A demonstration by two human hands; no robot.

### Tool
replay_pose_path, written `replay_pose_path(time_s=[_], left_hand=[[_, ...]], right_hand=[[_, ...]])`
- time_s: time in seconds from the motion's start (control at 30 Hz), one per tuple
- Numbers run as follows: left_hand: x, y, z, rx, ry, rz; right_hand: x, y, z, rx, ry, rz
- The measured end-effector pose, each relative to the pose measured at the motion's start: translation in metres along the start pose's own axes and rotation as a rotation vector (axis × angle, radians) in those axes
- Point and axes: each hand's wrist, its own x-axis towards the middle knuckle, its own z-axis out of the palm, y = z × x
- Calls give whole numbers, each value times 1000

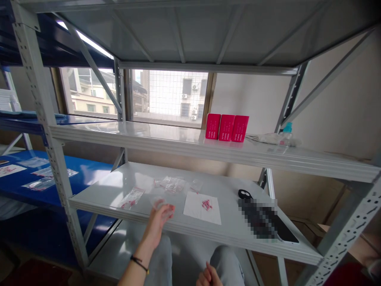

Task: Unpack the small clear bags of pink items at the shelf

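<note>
My left hand (159, 219) is raised at the front edge of the grey shelf (143, 216) and is shut on a small clear plastic bag (158, 203). My right hand (208, 276) rests low by my knee at the bottom of the view, fingers curled, with nothing visible in it. A white sheet of paper (198, 212) lies on the shelf to the right of my left hand, with a small pile of pink pieces (206, 205) on it. A clear bag holding pink pieces (131, 198) lies to the left. More clear bags (172, 184) lie further back.
Three pink boxes (226, 128) stand on the upper shelf (166, 145), with a bundle of plastic and a bottle (276, 138) beside them. A black phone (282, 229) and a small black object (244, 194) lie on the right. A blue shelf (86, 169) with bags stands at left.
</note>
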Motion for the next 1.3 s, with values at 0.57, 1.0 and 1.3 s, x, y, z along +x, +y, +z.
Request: replay_pose_path(time_s=[0.57, 1.0, 1.3], left_hand=[[138, 63, -45, 1370, 84, 309], [84, 71, -156, 1666, 116, 421], [92, 50, -158, 1583, 222, 613]], right_hand=[[165, -165, -15, -1603, 414, -453], [167, -145, -16, -1892, 362, -425], [165, -147, -15, -1890, 376, -441]])
